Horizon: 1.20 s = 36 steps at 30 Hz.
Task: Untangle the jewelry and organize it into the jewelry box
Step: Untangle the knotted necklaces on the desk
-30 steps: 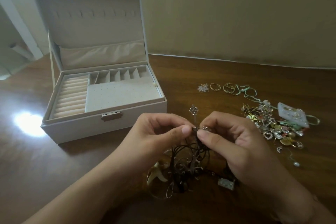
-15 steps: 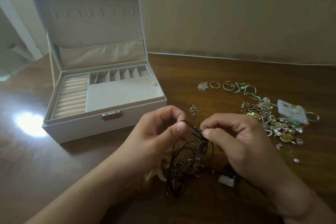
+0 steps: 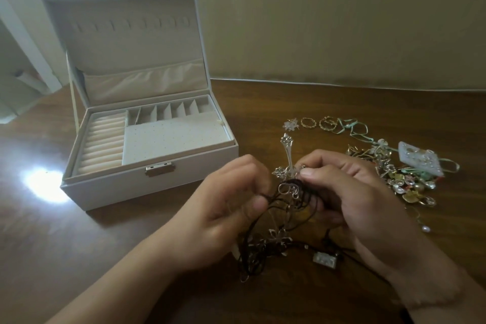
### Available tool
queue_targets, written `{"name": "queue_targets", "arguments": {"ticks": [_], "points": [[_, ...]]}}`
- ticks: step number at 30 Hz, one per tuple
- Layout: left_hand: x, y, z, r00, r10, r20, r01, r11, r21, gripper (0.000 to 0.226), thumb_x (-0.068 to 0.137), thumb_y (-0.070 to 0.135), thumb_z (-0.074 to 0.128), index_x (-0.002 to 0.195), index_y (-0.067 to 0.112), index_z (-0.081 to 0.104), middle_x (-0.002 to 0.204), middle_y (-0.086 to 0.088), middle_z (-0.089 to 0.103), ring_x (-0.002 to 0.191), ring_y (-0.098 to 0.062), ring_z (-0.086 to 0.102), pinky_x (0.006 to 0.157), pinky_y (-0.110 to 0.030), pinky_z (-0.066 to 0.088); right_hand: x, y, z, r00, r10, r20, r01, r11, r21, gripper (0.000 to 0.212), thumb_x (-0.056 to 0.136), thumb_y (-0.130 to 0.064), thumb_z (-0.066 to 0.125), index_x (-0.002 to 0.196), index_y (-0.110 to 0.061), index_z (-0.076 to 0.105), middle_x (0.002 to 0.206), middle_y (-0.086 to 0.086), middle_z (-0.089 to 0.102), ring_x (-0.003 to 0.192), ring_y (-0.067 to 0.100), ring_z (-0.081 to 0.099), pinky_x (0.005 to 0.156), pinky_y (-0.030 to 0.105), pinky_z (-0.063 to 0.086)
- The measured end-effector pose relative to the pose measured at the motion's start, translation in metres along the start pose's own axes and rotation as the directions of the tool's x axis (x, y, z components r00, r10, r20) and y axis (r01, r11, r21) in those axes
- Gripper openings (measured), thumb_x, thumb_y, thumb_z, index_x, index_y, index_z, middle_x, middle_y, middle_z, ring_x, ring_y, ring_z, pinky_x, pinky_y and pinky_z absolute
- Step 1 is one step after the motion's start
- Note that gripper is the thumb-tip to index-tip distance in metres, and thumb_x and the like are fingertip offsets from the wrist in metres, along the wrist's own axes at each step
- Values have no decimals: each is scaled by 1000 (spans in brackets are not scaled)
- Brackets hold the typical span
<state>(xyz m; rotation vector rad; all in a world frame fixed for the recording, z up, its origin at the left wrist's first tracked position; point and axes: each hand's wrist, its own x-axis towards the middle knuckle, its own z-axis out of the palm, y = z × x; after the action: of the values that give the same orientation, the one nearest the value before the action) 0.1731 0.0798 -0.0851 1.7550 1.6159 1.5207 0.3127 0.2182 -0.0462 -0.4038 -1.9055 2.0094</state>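
Observation:
A tangle of dark cords and silver pendants [image 3: 278, 221] hangs between my two hands above the wooden table. My left hand [image 3: 223, 208] pinches the dark cords on the tangle's left side. My right hand [image 3: 349, 200] pinches a silver pendant piece [image 3: 288, 163] at the top, and a thin silver stem stands up from it. A small rectangular silver charm [image 3: 324, 260] lies on the table under the tangle. The white jewelry box [image 3: 150, 150] stands open to the left, with ring rolls, small compartments and a dotted earring panel.
A heap of mixed earrings and charms [image 3: 402, 179] lies to the right with a white earring card [image 3: 418, 160] and green ribbon [image 3: 352, 126]. Two gold rings [image 3: 318, 123] and a clear flower piece [image 3: 290, 124] sit behind my hands. A wall closes off the table's back.
Both hands have lifted the tangle higher. The silver pendant with its stem now sticks up between my fingers, and my left fingers have shifted onto the cords.

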Motion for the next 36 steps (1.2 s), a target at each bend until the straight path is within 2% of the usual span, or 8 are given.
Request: {"name": "queue_targets", "arguments": {"ticks": [3,6,11,15,17,22,32,36], "points": [[-1,6,1,1000,-14,19,16,998,-66,23,91,34,60,83,13,60,92,0,53,83,-20,53,73,-26,40,-1,2,3,1000,-31,0,31,999,-31,21,85,-16,65,64,-13,65,56,4,51,49,8,47,44,15,37],[-1,6,4,987,-20,-162,-3,990,-143,50,93,53,52,76,8,63,82,-5,56,77,-23,55,68,-31,43,-1,7,3,993,-116,24,118,972,-201,21,83,-26,59,67,-15,66,60,7,52,56,14,47,52,25,39],[-2,4,6,948,-225,-224,193,969,-155,24,83,41,68,81,17,67,69,-4,58,64,-23,53,58,-43,43,-2,12,5,971,-236,48,237,899,-368,21,86,-26,58,69,-20,68,58,-5,55,55,2,49,53,14,38],[-2,4,4,954,-238,-183,220,969,-110,12,83,36,69,82,24,72,71,0,64,66,-15,57,60,-32,45,-2,15,6,966,-253,56,251,861,-442,20,88,-27,57,73,-23,70,58,-6,57,54,2,50,51,13,38],[-3,3,3,958,-248,-147,238,967,-87,9,84,35,68,82,28,73,74,1,66,69,-21,59,62,-37,48,-2,15,6,966,-248,67,250,848,-468,21,88,-27,56,72,-22,69,56,-8,55,53,2,49,49,15,37],[-2,4,2,954,-269,-133,259,962,-87,11,82,34,66,77,27,72,70,2,65,65,-10,59,60,-27,47,-5,17,8,955,-285,85,283,781,-557,23,90,-29,55,71,-21,64,56,0,54,49,11,47,45,28,38],[1,0,3,956,-246,-162,228,966,-122,15,87,33,58,79,21,65,69,7,58,63,-4,52,60,-19,42,-5,17,9,943,-328,56,303,778,-551,24,89,-24,58,67,-19,65,56,-2,55,49,6,49,46,16,35],[0,3,3,971,-218,-101,205,971,-126,20,95,33,52,84,17,59,72,5,51,66,-15,46,60,-33,41,-6,15,7,952,-299,69,295,835,-465,25,89,-23,56,65,-18,63,53,-1,51,46,4,42,43,19,33]]}}
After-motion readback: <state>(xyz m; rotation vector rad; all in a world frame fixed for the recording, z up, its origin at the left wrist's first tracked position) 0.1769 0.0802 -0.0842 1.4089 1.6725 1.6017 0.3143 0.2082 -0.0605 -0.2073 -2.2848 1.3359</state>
